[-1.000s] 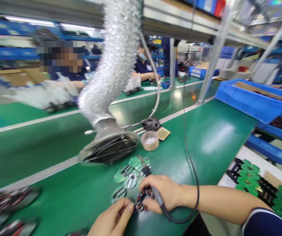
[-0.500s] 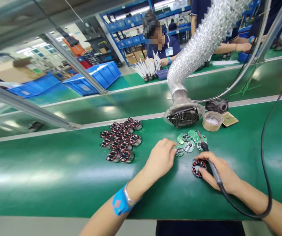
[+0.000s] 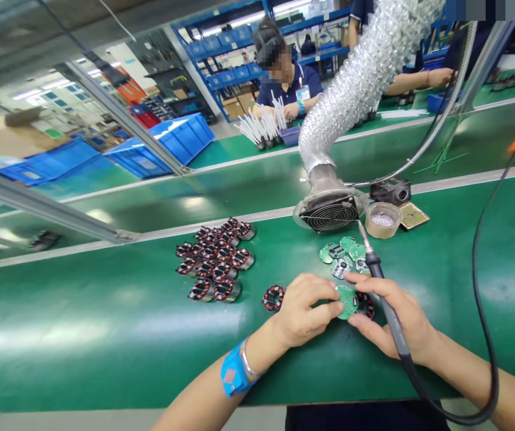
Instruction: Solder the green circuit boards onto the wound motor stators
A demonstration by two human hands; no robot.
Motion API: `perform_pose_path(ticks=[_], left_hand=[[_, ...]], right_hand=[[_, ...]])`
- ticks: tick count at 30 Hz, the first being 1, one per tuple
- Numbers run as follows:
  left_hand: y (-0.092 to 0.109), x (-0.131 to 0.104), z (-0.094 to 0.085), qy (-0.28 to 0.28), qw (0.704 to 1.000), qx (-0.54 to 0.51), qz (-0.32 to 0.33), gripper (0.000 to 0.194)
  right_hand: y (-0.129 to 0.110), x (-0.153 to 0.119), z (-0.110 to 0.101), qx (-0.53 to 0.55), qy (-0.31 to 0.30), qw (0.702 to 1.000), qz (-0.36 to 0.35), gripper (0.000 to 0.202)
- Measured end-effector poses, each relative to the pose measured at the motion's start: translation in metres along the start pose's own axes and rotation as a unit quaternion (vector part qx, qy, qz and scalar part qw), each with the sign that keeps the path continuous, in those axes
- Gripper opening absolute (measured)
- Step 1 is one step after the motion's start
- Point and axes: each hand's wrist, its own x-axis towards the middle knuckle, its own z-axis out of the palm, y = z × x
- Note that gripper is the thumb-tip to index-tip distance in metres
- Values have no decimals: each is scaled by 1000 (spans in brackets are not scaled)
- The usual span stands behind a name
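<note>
A round green circuit board (image 3: 346, 301) is pinched between thumb and fingers of my left hand (image 3: 309, 308). My right hand (image 3: 396, 314) holds a soldering iron (image 3: 390, 317), its tip pointing up and away, while its thumb and fingertips reach the board's right edge. Partly behind the board lies a ring-shaped coil part (image 3: 365, 305), beside my right fingers. Another coil ring (image 3: 273, 298) rests left of my left hand. Just beyond my hands is a loose pile of green boards (image 3: 341, 267).
Several coil parts (image 3: 225, 270) stand grouped at the left. A fan with a silver duct (image 3: 329, 214), a round tub (image 3: 382, 220) and a small tin (image 3: 414, 215) sit behind the boards. The iron's cable loops right. A person (image 3: 287, 84) works across the divider.
My left hand has moved down and right and now holds a board against the coil part near my right hand. The coil ring on the left has come into fuller view.
</note>
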Motion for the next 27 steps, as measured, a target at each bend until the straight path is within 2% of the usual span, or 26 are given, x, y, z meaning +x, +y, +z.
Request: perform_pose_path(ticks=[2, 4, 6, 8, 9, 11, 14, 16, 18, 21, 23, 25, 27], left_hand=[[3, 1, 4, 18, 1000, 3, 7, 6], [6, -2, 7, 22, 999, 8, -34, 13], [10, -9, 9, 20, 991, -12, -129, 26], [14, -18, 11, 10, 960, -91, -264, 35], [16, -22, 13, 0, 930, -152, -335, 36], [17, -28, 19, -23, 840, -290, -458, 33], [17, -32, 29, -51, 693, -442, -568, 27], [15, -30, 32, -51, 632, -487, -601, 30], [13, -28, 34, -40, 601, -507, -616, 35], [10, -23, 32, -44, 577, -529, -620, 42], [6, -19, 29, -68, 580, -532, -613, 43], [3, -13, 26, -105, 617, -516, -585, 37], [2, -3, 21, -149, 685, -475, -531, 26]], right_hand=[[-1, 0, -2, 9, -6, 1000, -4, 43], [3, -4, -7, -7, -14, 1000, 5, 42], [8, -12, -14, -40, -13, 999, 28, 44], [14, -20, -20, -72, -10, 996, 52, 46], [16, -23, -21, -84, -13, 995, 57, 46], [18, -27, -22, -98, -22, 994, 50, 45], [18, -27, -19, -107, -36, 993, 29, 44], [17, -25, -17, -101, -49, 993, 22, 43], [18, -23, -17, -89, -67, 994, 19, 42], [19, -22, -19, -74, -81, 994, 17, 41], [21, -21, -20, -68, -83, 994, 17, 42], [21, -20, -21, -63, -83, 994, 18, 44], [21, -19, -23, -57, -83, 995, 21, 45]])
